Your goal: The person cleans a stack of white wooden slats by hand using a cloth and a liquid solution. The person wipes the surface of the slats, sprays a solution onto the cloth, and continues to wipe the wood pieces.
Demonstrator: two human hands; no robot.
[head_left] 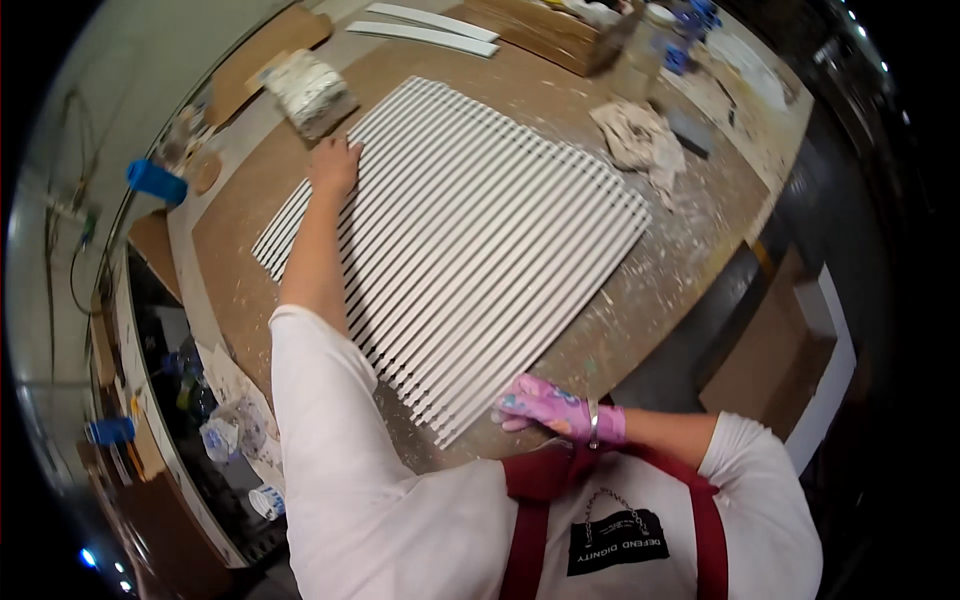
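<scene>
Many long white slats (480,220) lie side by side in slanting rows on the brown-covered table. Their ends are stepped, not in one line. My bare left hand (335,165) reaches across to the far left ends of the slats, fingers apart and touching them, beside a plastic-wrapped block (310,92). My right hand (545,405), in a pink patterned glove, is at the near edge of the table, next to the nearest slat. Its fingers are curled together; whether they hold anything is hidden.
Two loose white strips (430,33) lie at the back. A crumpled rag (640,140), a glass jar (643,55) and a wooden box (545,30) stand far right. A blue bottle (157,182) is at left. An open cardboard box (780,350) stands below the table's right side.
</scene>
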